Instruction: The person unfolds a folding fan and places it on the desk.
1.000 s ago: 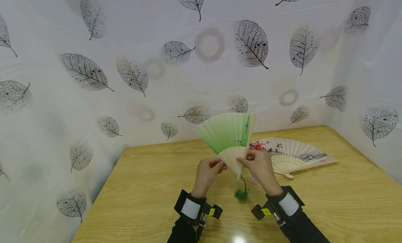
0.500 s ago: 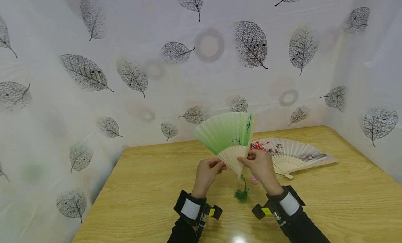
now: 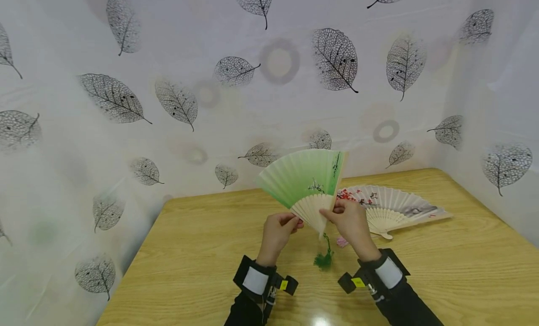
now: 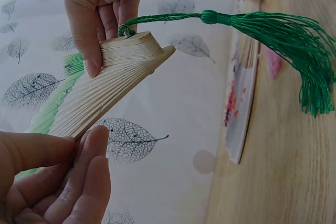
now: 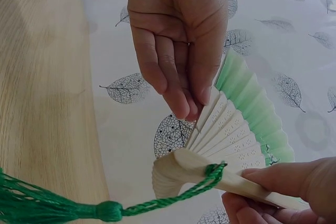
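A green folding fan [image 3: 301, 176] with pale wooden ribs is held up, partly spread, over the table. My left hand [image 3: 278, 235] pinches its left outer rib between thumb and fingers. The thumb and fingers of my right hand [image 3: 350, 225] grip the thick guard stick on the fan's right side. From the pivot end hangs a green tassel [image 3: 323, 260], seen large in the left wrist view, where the ribs [image 4: 105, 85] fan out between both hands. In the right wrist view, small flower-shaped cutouts show in the ribs [image 5: 231, 129].
A second folding fan [image 3: 408, 206], white with red blossoms, lies spread on the wooden table [image 3: 202, 251] behind my right hand. A pink tassel [image 3: 342, 242] lies by it. A leaf-printed white curtain [image 3: 236, 111] hangs behind the table.
The green fan has spread slightly wider, its right guard stick tilting a little further right with my right hand. My left hand stays nearly in place.
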Tool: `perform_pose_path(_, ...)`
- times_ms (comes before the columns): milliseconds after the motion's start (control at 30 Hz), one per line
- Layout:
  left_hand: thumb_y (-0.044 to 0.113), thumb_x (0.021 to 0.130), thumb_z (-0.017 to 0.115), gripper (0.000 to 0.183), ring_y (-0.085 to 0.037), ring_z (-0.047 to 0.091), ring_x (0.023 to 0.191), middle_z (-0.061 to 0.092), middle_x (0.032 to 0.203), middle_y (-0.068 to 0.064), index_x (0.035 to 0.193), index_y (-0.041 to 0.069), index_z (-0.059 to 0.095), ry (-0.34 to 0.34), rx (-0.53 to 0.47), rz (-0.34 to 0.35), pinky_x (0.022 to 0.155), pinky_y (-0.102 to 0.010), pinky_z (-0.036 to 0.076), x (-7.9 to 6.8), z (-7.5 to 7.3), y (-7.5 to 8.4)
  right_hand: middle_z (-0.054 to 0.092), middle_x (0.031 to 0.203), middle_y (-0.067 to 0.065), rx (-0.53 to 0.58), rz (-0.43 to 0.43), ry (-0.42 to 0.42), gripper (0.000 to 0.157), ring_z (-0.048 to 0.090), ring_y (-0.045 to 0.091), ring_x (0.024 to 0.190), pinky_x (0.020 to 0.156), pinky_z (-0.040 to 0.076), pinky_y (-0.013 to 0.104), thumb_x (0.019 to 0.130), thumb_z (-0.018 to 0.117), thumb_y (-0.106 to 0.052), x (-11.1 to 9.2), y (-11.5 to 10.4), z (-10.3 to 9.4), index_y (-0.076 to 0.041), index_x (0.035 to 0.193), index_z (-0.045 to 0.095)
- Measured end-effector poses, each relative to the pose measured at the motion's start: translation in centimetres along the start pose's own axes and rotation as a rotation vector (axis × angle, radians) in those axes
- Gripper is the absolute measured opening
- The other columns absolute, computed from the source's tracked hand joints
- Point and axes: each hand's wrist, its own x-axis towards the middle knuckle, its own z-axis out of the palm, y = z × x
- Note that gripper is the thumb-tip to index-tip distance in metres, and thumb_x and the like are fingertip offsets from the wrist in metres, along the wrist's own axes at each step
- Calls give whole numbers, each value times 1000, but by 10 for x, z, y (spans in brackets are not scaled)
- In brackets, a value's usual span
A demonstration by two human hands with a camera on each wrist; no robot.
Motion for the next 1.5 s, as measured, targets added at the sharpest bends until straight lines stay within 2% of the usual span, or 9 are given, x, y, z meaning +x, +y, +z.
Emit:
perform_pose_path(233, 10, 85, 55, 20, -19, 64, 75, 67, 85, -21, 91, -6, 66, 2, -26, -11, 70, -36, 54, -2, 0, 5, 67, 73, 11, 16, 19, -1, 30, 55, 11, 59, 50, 43, 27, 74, 69, -27, 0, -1, 0, 1, 86, 67)
perform_pose_path(500, 5, 86, 52, 20, -25, 63, 77, 66, 85, -26, 93, -11, 63, 14, -16, -7, 72, -38, 54, -14, -1, 30, 67, 72, 11, 20, 3, 13, 30, 55, 10, 58, 50, 44, 27, 74, 69, -27, 0, 0, 0, 1, 85, 67)
perform_pose_path(1100, 3, 85, 52, 20, -27, 63, 77, 65, 85, -28, 92, -12, 63, 36, -37, 16, 71, -38, 54, -15, 1, 30, 67, 73, 12, 43, 33, 22, 30, 57, 10, 58, 51, 46, 26, 75, 69, -28, 1, 0, -3, 1, 84, 67)
perform_pose_path(1500, 2, 84, 53, 19, -26, 64, 76, 65, 85, -27, 92, -12, 63, 72, -60, -11, 71, -40, 54, -14, 4, 31, 68, 79, 16, 71, 47, 55, 34, 59, 12, 62, 52, 47, 25, 75, 69, -31, 2, 1, -1, 0, 88, 67)
